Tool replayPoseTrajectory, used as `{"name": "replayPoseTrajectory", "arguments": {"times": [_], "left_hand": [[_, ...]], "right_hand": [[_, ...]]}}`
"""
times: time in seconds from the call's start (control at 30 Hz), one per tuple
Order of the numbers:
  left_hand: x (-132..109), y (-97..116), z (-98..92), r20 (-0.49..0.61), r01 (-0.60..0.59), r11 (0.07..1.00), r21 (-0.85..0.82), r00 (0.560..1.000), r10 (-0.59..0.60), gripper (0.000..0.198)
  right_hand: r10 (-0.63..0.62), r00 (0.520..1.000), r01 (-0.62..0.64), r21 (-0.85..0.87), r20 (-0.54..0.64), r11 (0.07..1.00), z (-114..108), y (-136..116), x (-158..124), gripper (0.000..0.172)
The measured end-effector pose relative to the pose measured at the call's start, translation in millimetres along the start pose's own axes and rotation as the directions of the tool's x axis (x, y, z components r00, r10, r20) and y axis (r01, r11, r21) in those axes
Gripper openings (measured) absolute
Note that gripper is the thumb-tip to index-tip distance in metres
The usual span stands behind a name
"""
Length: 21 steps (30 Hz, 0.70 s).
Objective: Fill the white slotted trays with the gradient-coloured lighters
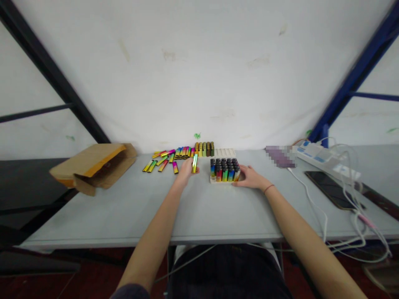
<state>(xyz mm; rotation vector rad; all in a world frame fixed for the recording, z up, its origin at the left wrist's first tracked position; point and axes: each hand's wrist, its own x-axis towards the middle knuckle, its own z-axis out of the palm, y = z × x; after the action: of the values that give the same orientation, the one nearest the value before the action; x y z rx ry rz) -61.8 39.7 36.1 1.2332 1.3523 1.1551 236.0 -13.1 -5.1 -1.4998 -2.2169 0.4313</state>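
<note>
**Two hands are working at the far edge of a crowded surface (199, 211), close to the wall (199, 74).**

The filled tray (224, 169) is sitting mid-surface, with the right hand (251, 177) resting against its right side and the left hand (186, 169) just to its left, pinching one upright lighter (195, 163). Loose lighters (162, 160) are lying scattered further left. Behind the filled tray, a row of standing lighters (204, 149) and an empty tray (225, 152) are lining the wall. A cardboard box (93, 166) is lying at the far left. A power strip (324, 160), cables (314, 203) and a phone (332, 189) are occupying the right end.
</note>
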Motion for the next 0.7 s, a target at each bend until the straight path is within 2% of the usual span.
{"name": "replayPoseTrajectory", "arguments": {"times": [0.07,0.13,0.27,0.37,0.5,0.7], "left_hand": [[-6,5,7.6,0.062,0.109,0.971,-0.213,0.993,-0.098,0.018],[-13,8,12.4,0.127,0.137,0.939,-0.316,0.987,-0.102,0.019],[-19,9,15.7,0.243,0.194,0.897,-0.398,0.965,-0.101,0.024],[-17,7,15.3,0.286,0.263,0.856,-0.444,0.948,-0.143,0.038],[-14,3,13.0,0.247,0.253,0.849,-0.463,0.957,-0.151,0.054],[-13,3,11.9,0.151,0.179,0.851,-0.493,0.981,-0.119,0.051]], "right_hand": [[0.004,1.0,-0.004,0.002,0.002,1.0,0,0,0,0.08],[0.006,1.0,-0.006,0.001,0.005,1.0,0,0,0,0.08],[0.01,1.0,-0.01,-0.003,-0.001,1.0,0,-1,-1,0.078],[0.012,1.0,-0.012,-0.003,0.003,1.0,0,-1,-1,0.079],[0.008,1.0,-0.008,-0.011,0.006,1.0,0,-1,-1,0.08],[0.017,1.0,-0.016,-0.036,0.011,0.999,0,0,-2,0.079]]}}
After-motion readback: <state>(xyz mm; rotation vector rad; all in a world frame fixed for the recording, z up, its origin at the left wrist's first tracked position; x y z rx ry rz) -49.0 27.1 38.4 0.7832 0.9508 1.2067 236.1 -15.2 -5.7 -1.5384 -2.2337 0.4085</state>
